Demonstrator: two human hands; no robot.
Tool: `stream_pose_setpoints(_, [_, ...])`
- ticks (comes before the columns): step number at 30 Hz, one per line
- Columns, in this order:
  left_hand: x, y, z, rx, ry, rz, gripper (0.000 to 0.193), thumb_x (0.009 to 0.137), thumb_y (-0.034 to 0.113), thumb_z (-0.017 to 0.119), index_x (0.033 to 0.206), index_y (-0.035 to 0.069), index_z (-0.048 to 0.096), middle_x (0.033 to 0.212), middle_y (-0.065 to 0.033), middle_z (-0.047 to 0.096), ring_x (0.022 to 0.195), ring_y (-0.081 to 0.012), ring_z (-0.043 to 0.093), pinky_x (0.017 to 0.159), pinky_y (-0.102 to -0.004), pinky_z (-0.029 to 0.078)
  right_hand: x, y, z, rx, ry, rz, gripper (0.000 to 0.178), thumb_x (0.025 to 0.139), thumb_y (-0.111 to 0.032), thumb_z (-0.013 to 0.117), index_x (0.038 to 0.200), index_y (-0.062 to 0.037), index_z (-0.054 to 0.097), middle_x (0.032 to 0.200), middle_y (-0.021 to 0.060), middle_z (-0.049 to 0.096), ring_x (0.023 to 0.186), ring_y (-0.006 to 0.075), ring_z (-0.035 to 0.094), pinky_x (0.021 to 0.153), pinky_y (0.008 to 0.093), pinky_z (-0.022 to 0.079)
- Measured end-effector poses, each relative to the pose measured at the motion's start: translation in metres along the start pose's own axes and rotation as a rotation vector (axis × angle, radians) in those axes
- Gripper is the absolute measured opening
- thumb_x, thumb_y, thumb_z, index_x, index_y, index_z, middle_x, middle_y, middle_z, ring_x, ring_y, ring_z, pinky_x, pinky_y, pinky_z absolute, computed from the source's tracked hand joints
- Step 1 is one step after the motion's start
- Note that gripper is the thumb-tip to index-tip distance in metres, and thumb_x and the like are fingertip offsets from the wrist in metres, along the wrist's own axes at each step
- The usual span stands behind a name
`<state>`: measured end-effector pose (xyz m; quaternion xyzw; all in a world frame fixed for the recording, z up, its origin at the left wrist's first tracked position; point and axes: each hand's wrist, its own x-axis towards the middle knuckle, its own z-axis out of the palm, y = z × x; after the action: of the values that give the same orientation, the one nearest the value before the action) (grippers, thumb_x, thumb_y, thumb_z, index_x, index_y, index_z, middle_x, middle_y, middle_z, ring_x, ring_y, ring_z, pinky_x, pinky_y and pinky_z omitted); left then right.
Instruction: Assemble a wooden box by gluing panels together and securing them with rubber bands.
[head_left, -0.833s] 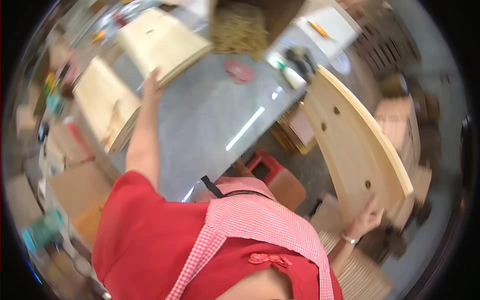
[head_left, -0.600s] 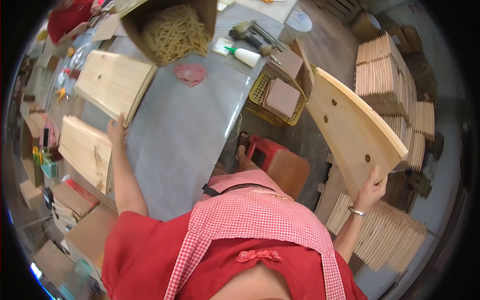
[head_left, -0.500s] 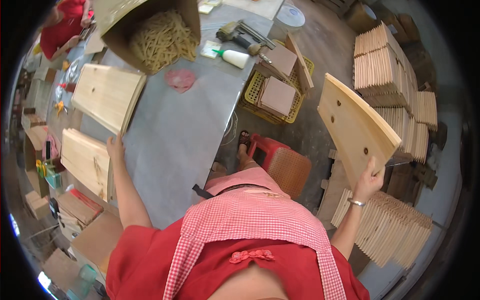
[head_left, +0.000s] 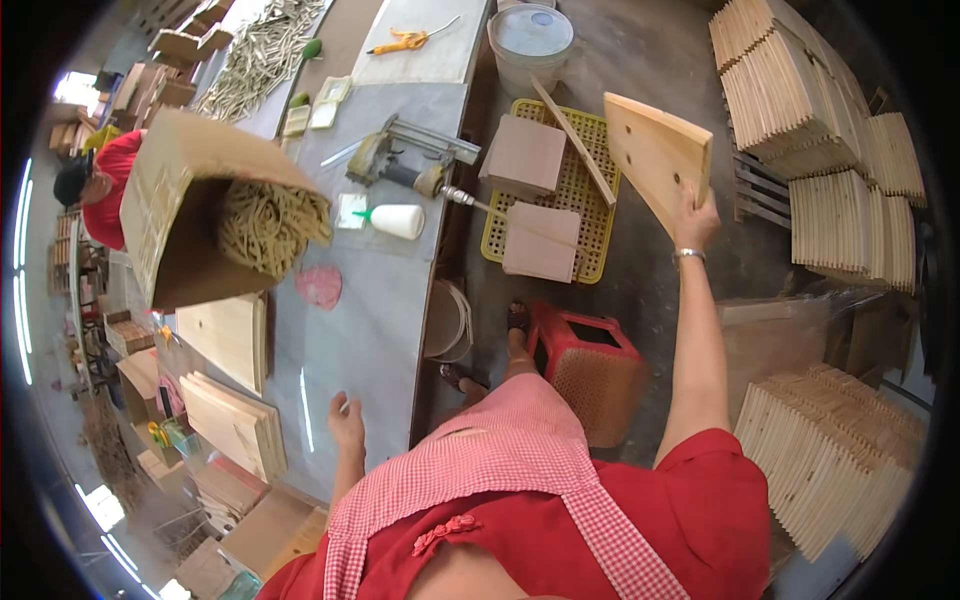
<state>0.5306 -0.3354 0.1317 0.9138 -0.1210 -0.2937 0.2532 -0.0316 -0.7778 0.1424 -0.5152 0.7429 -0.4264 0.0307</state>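
In my right hand point(head_left: 697, 218) is a pale wooden board point(head_left: 648, 150) with dark knots, gripped by its near end. It hangs tilted in the air to the right of the yellow basket. My left hand point(head_left: 347, 424) hovers by the near part of the grey table point(head_left: 370, 300), fingers apart and holding nothing. Left of that hand lie two stacks of wooden boards, a nearer stack point(head_left: 232, 425) and a farther stack point(head_left: 225, 335). The farther one is partly hidden by a cardboard box point(head_left: 160, 215) tipped on its side, with wooden sticks point(head_left: 270, 228) inside.
A nail gun point(head_left: 405, 165) and a glue bottle point(head_left: 398, 221) lie on the table. Beyond its right edge are a yellow basket point(head_left: 598, 240) and a red stool point(head_left: 590, 345). Board stacks point(head_left: 790, 105) stand far right, more point(head_left: 830, 450) nearer. Another person point(head_left: 112, 190) is far left.
My right hand has carried the board farther away from me. My left hand has come off the board stacks, back towards my body. The whole view has turned rightward.
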Motion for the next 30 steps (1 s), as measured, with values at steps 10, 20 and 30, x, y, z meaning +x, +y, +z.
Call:
stream_pose_setpoints(10, [0.009,0.092,0.128,0.488,-0.109,0.190,0.092,0.083,0.043,0.075,0.146,-0.009,0.033,0.155,-0.0288,0.028,0.146,-0.0401,0.024,0.120,-0.0438,0.022,0.086,0.035,0.174,0.105,-0.056,0.004,0.034,0.090,-0.038,0.067,0.098,-0.0049,0.069,0.083,0.0208,0.070,0.077,0.0393,0.068,0.067,0.0434,0.053])
stream_pose_setpoints(20, [0.010,0.103,0.147,0.511,-0.096,0.061,0.098,0.079,0.047,0.076,0.143,-0.011,0.030,0.151,-0.0285,0.030,0.142,-0.0410,0.027,0.117,-0.0443,0.024,0.062,0.109,0.238,0.404,-0.118,-0.063,0.031,0.091,-0.033,0.068,0.102,-0.0044,0.069,0.086,0.0203,0.070,0.076,0.0362,0.068,0.067,0.0400,0.053])
stream_pose_setpoints(30, [0.010,0.113,0.149,0.586,-0.113,0.120,0.096,0.080,0.048,0.076,0.140,-0.013,0.031,0.145,-0.0283,0.033,0.133,-0.0402,0.034,0.112,-0.0432,0.030,-0.028,0.258,0.220,0.044,-0.621,0.153,0.043,0.079,-0.004,0.072,0.121,-0.0098,0.066,0.109,0.0167,0.069,0.093,0.0362,0.065,0.084,0.0418,0.053])
